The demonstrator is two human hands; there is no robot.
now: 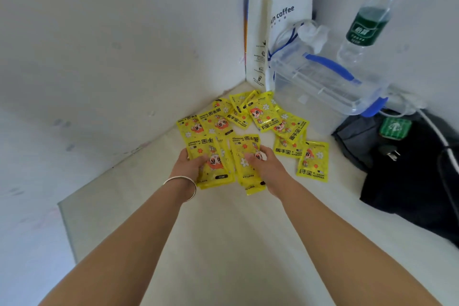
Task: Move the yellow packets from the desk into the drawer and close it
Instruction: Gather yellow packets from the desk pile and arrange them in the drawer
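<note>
Yellow packets strew desk; left hand and right hand each grip one.

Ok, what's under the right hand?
A yellow packet lying on a second packet whose end pokes out below. The right hand grips its right edge, covering it; whether more lie beneath cannot be seen.

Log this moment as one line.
stage: pickup | left hand: grips near-left packet | right hand: grips middle packet | other packets: on desk | drawer: unseen
</note>
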